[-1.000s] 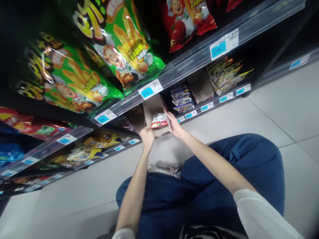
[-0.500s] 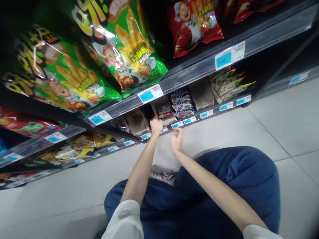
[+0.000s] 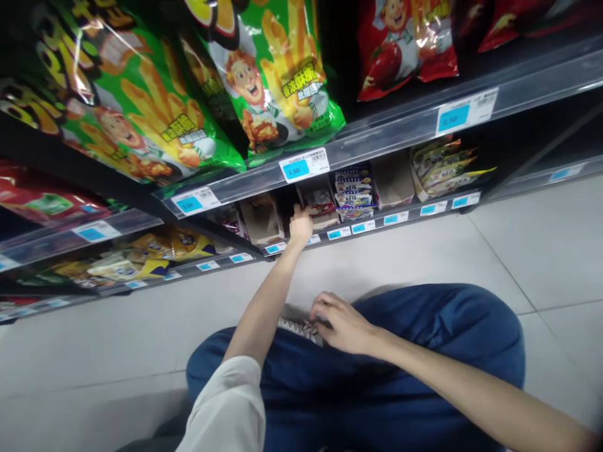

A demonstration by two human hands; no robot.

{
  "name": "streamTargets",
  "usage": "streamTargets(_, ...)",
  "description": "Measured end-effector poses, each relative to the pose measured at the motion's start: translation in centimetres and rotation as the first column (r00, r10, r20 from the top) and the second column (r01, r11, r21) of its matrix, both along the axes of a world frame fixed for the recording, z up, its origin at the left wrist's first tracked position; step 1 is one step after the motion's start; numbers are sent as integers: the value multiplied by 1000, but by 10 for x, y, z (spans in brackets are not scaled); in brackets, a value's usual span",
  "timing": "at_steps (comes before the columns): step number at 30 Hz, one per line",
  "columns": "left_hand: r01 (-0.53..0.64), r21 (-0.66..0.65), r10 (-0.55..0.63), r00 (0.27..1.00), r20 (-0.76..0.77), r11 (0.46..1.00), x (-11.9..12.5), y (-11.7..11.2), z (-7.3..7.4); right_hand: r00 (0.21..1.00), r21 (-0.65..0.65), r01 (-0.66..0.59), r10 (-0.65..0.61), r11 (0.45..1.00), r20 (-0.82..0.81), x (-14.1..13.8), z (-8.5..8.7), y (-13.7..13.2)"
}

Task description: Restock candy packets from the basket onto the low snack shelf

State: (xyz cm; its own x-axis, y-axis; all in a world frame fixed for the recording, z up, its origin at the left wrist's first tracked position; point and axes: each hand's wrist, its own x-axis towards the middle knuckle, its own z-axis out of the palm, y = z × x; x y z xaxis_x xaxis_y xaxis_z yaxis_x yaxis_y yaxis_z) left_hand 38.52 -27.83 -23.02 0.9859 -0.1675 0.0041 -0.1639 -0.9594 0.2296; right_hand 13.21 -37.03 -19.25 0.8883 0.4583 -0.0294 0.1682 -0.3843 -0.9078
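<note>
While the left hand [image 3: 301,227] is hovering at the bottom shelf in the head view, its fingertips are sitting at the left edge of an open, light-brown cardboard box [image 3: 326,222]. Whether that grip is pinching the box wall or only touching it, I cannot tell. The box is standing on the shelf behind the lip, and red-and-white glossy packets [image 3: 320,204] are lying inside it. The right hand [image 3: 346,325] is hanging well apart from the shelf, above a pale laced shoe [image 3: 301,329] and beside dark blue trousers [image 3: 438,351]; its grip is staying empty, fingers loosely bent, with a gap between them and the thumb.

Just right of the box, a row of blue-and-white packets [image 3: 354,196] is leaning upright, followed by a pale open carton [image 3: 394,194] and yellowish packets [image 3: 440,164]. On the left, across a dark gap, another brown cardboard box [image 3: 264,223] is standing open. Above, large shiny green snack bags [image 3: 277,81] and red snack bags [image 3: 407,47] are filling the upper shelf.
</note>
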Motion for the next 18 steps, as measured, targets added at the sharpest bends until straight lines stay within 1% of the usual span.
streamTargets(2, 8, -23, -9, 1000, -8, 1000, 1, 0, -3, 995, -54, 42, -47, 998, -83, -4, -5, -1)
streamTargets(3, 15, -39, -15, 1000, -6, 999, 1, 0, -5, 993, -50, 55, -60, 997, -99, -4, -6, 1)
streamTargets(7, 37, -74, -36, 999, 8, 997, -2, -1, -7, 999, 51, -1, 3, 999, -33, -2, 0, 16)
streamTargets(9, 56, -70, -51, 996, 68, 996, -4, -1, -5, 1000, 42, -14, 15, 999, -26, -3, 4, 17)
streamTargets(11, 75, -58, -65, 985, 162, 995, -3, -1, -1, 999, 2, -6, 6, 1000, -42, -6, 6, 13)
streamTargets(13, 72, -63, -56, 972, 228, 995, 3, -2, 5, 998, -30, 4, -6, 1000, -57, -8, 6, 8)
streamTargets(14, 58, -78, -38, 971, 238, 995, 9, -2, 9, 998, -31, 3, -5, 1000, -60, -9, 7, 6)
streamTargets(16, 8, -116, 18, 976, 219, 993, 24, -5, 17, 998, 2, -9, 9, 1000, -56, -9, 8, 5)
streamTargets(18, -52, -138, 74, 985, 155, 989, 43, -10, 25, 999, 40, -20, 22, 999, -50, -9, 11, 6)
